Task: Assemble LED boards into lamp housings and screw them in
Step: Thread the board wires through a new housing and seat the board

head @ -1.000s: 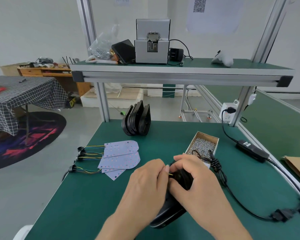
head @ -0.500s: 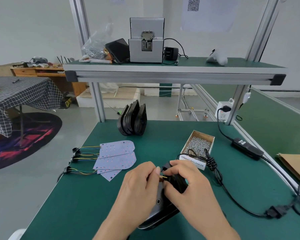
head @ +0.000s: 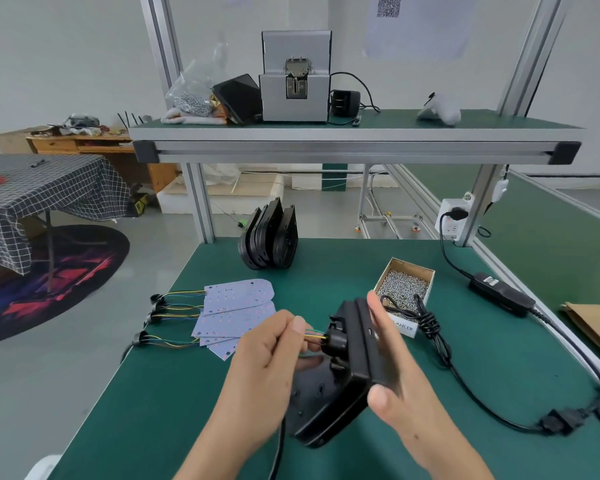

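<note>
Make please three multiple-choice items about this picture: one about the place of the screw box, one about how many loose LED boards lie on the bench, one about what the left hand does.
1. Where is the screw box?
A. on the upper shelf
B. on the bench, behind the right hand
C. on the floor

2. How many loose LED boards lie on the bench?
A. one
B. three
C. eight

3. What does the left hand do?
A. pinches the wires at the housing
B. lies flat on the bench
C. holds a screwdriver

Answers:
1 B: the box stands on the green mat just beyond the right hand's fingers.
2 B: three wire bundles lead to the overlapped boards.
3 A: its fingers close on the coloured wires beside the housing's connector.
</note>
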